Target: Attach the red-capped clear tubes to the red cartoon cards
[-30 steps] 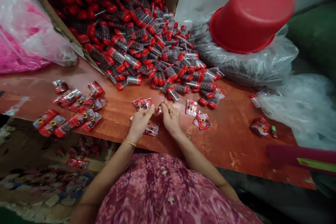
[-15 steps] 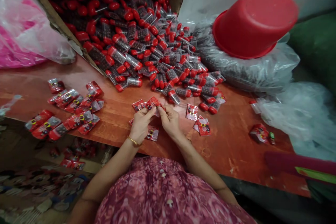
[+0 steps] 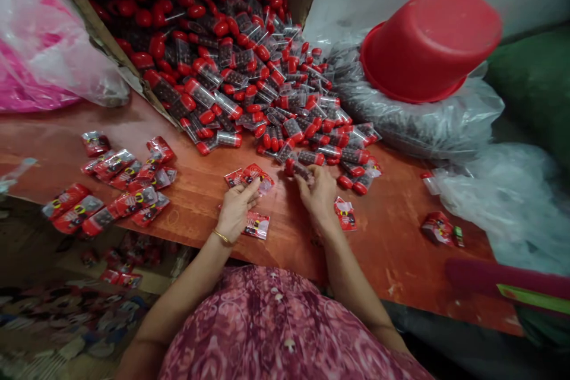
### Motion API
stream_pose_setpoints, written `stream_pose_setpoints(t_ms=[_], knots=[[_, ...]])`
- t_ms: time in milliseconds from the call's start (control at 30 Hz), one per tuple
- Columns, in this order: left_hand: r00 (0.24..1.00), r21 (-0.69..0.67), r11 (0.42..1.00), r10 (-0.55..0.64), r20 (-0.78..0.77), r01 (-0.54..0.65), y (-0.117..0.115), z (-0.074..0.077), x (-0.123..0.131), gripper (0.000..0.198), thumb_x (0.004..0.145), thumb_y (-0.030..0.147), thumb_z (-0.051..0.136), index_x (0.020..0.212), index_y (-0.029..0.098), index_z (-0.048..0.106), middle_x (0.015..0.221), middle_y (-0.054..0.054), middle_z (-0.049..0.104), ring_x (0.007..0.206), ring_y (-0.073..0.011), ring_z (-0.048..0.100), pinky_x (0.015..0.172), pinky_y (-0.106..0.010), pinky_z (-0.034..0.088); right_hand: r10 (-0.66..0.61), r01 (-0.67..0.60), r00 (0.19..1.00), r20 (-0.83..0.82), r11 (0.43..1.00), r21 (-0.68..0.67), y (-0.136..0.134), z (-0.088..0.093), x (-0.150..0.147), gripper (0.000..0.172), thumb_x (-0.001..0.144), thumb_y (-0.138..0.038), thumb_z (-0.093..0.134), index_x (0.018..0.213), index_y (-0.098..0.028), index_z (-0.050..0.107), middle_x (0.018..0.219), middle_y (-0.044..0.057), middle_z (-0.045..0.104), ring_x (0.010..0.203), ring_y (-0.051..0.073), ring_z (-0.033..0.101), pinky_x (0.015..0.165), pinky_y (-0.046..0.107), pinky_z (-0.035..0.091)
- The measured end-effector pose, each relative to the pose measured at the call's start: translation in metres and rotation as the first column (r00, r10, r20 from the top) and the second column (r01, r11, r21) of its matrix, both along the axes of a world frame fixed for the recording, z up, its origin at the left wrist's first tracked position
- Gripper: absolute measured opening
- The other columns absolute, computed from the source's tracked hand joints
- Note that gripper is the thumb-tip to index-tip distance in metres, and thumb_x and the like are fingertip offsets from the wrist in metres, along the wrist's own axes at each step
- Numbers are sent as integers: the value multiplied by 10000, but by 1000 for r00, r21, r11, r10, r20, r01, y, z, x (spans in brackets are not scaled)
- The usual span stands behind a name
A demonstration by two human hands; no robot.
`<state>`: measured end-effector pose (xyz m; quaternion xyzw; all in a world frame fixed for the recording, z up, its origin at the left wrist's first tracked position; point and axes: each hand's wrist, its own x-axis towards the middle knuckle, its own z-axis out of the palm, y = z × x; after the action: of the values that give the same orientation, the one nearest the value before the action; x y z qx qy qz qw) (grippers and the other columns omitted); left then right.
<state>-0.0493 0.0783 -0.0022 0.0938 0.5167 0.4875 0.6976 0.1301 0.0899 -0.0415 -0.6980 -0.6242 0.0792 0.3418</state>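
My left hand [image 3: 236, 211] grips a red printed foil packet [image 3: 255, 178] at the table's middle, with a gold bangle [image 3: 221, 237] on its wrist. A second red packet [image 3: 256, 225] lies just below that hand. My right hand [image 3: 318, 193] has its fingers closed on a transparent tube with red caps [image 3: 299, 168] at the front of a large heap of such tubes [image 3: 276, 98]. Dark contents fill the tubes. A single packet [image 3: 346, 214] lies just right of my right hand.
Packets lie in a loose pile [image 3: 124, 178] on the reddish wooden tabletop [image 3: 392, 249]. Tubes spill from a cardboard box [image 3: 111, 29]. An upturned red plastic basin [image 3: 430, 44] sits on a bulging plastic bag [image 3: 414, 113]. Pink-filled plastic [image 3: 40, 53] lies left.
My right hand has moved right and forward from the packet to a tube at the heap's edge. My left hand keeps the packet. The view has shifted slightly.
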Motion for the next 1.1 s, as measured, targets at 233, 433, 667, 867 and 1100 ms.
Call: stream_pose_setpoints(t_ms=[233, 433, 667, 867, 1100], knots=[[999, 27, 999, -31, -16, 31, -1, -1, -5, 313, 500, 298, 828, 616, 144, 581, 585, 29, 640, 523, -62, 569, 585, -196, 448, 141, -184, 745, -651, 983, 3, -39, 13, -17, 234, 787, -377, 568, 948, -210, 541, 800, 5, 607, 672, 134, 554, 618, 268, 465], [992, 32, 992, -122, -7, 122, -5, -1, -3, 336, 486, 335, 831, 648, 133, 617, 594, 14, 646, 535, -73, 578, 585, -199, 456, 126, -387, 554, -823, 914, -121, -60, 31, -21, 268, 751, -450, 604, 844, -208, 536, 577, -41, 552, 473, 104, 483, 447, 225, 395], [983, 65, 983, -168, -79, 173, -6, 1, -6, 336, 490, 358, 828, 627, 128, 625, 560, 25, 620, 521, -67, 559, 570, -196, 440, 189, -361, 668, -720, 928, -92, -63, 44, -25, 196, 734, -384, 622, 747, -207, 538, 549, -48, 496, 482, 103, 436, 464, 235, 351], [980, 100, 982, -143, -136, 158, -7, 3, -3, 368, 474, 413, 822, 539, 128, 599, 531, 28, 605, 512, -75, 549, 550, -204, 430, 203, -357, 702, -682, 930, -90, -65, 43, -28, 169, 729, -363, 611, 725, -209, 540, 569, -42, 491, 515, 107, 429, 491, 239, 346], [985, 88, 987, -122, -124, 134, -6, 4, -4, 389, 435, 440, 826, 570, 128, 637, 576, -1, 652, 544, -87, 578, 583, -205, 443, 182, -341, 693, -698, 935, -94, -64, 38, -27, 139, 734, -331, 607, 734, -203, 550, 557, -46, 490, 504, 104, 432, 492, 238, 342]])
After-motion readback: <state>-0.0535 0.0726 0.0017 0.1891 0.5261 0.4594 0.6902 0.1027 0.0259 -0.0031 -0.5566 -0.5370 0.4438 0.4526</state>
